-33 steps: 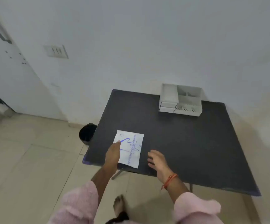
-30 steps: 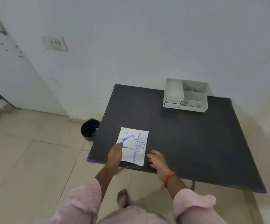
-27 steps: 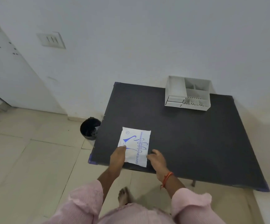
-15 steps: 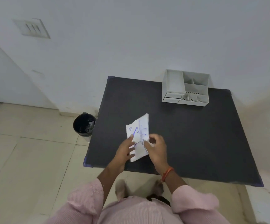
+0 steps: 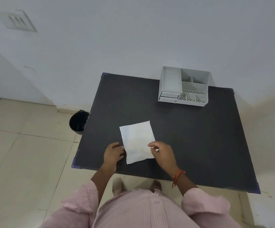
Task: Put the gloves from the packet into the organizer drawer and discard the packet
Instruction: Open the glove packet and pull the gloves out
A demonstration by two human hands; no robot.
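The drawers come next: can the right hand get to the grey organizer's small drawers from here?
Probably yes: the black table between the right hand and the grey plastic organizer is bare.

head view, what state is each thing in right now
packet: flat on the table, plain side up, looks unopened
organizer: drawers shut, top compartments look empty
bin: on the floor, open-topped
left hand: at packet's edge
right hand: pinching packet's edge

Black table (image 5: pixel 199 137) vs white wall (image 5: pixel 133 38), beige tile floor (image 5: pixel 26 162), switch plate (image 5: pixel 17 21) upper left.
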